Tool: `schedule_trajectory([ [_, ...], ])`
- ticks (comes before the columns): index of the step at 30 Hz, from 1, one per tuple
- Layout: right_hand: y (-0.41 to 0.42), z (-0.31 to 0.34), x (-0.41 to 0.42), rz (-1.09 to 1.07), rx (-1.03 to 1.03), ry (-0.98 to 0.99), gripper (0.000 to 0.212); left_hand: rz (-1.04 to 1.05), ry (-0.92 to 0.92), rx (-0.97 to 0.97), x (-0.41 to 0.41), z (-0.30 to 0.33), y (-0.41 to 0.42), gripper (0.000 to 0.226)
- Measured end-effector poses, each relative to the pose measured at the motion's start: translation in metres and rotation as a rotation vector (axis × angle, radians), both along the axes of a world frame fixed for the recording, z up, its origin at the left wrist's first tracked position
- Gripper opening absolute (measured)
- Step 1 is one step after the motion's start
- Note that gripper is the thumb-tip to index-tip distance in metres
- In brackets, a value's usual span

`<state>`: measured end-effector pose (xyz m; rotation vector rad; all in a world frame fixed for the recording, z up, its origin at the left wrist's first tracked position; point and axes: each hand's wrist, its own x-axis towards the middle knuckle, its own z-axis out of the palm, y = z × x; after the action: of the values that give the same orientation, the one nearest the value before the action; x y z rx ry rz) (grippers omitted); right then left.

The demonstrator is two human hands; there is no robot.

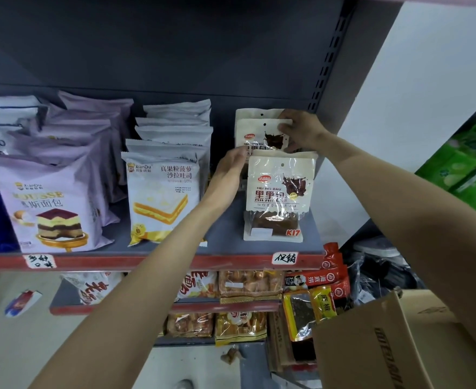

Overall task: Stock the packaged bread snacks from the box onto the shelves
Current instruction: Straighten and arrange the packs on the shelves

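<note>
Down by your right elbow, the cardboard box [385,341] has its inside hidden. Your right hand [301,131] pinches a cream bread pack [262,133] on the shelf [225,237]; your left hand [228,172], fingers straight, touches the front pack [279,192].

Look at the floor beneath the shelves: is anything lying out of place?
Yes. A red and blue packet lies tilted on the floor at lower left, away from the shelf and the cardboard box.
</note>
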<state>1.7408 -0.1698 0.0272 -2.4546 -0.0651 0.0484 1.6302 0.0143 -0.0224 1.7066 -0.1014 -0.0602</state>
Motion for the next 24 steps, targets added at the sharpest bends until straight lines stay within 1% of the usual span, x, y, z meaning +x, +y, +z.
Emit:
schedule_trajectory([
  [2, 0.004, 0.0, 0.001, -0.014, 0.041, 0.028, 0.016, -0.015, 0.013, -0.01, 0.001, -0.001, 0.001, 0.044],
  [4, 0.006, -0.001, 0.0, -0.023, 0.051, 0.038, 0.016, -0.022, 0.025, -0.024, 0.001, -0.002, 0.0, 0.047],
  [5, 0.007, -0.001, 0.0, -0.015, 0.006, 0.02, 0.019, -0.03, 0.018, -0.017, 0.001, -0.003, 0.0, 0.049],
  [7, 0.005, 0.003, -0.004, 0.018, -0.151, -0.04, 0.029, -0.051, -0.002, 0.003, 0.0, -0.005, -0.002, 0.049],
  [8, 0.002, 0.005, -0.008, 0.034, -0.192, -0.062, 0.032, -0.06, -0.007, 0.006, -0.001, -0.006, -0.002, 0.048],
  [10, -0.009, 0.013, -0.023, 0.072, -0.193, -0.102, 0.036, -0.072, -0.002, -0.01, -0.003, -0.008, -0.002, 0.047],
  [12, -0.023, 0.019, -0.047, 0.064, -0.122, -0.155, 0.036, -0.062, -0.009, -0.014, -0.009, -0.008, -0.001, 0.045],
  [13, -0.03, 0.021, -0.061, 0.027, -0.065, -0.167, 0.036, -0.038, -0.015, -0.012, -0.011, -0.007, -0.001, 0.042],
  [15, -0.041, 0.017, -0.09, -0.104, 0.074, -0.123, 0.036, 0.026, 0.011, 0.007, -0.015, -0.004, 0.0, 0.031],
  [16, -0.042, 0.012, -0.104, -0.179, 0.149, -0.056, 0.037, 0.047, 0.055, 0.015, -0.016, -0.001, 0.0, 0.028],
  [17, -0.042, 0.006, -0.117, -0.236, 0.21, 0.045, 0.041, 0.057, 0.118, 0.009, -0.018, 0.004, -0.002, 0.032],
  [18, -0.038, 0.001, -0.127, -0.265, 0.247, 0.16, 0.045, 0.054, 0.19, -0.01, -0.019, 0.008, -0.003, 0.04],
  [20, -0.029, -0.009, -0.142, -0.249, 0.299, 0.33, 0.054, 0.019, 0.291, -0.008, -0.021, 0.013, -0.006, 0.057],
  [22, -0.018, -0.014, -0.147, -0.226, 0.417, 0.377, 0.062, -0.015, 0.31, -0.016, -0.022, 0.013, -0.008, 0.061],
  [24, -0.01, -0.015, -0.146, -0.24, 0.544, 0.375, 0.069, -0.023, 0.31, -0.052, -0.022, 0.013, -0.01, 0.055],
])
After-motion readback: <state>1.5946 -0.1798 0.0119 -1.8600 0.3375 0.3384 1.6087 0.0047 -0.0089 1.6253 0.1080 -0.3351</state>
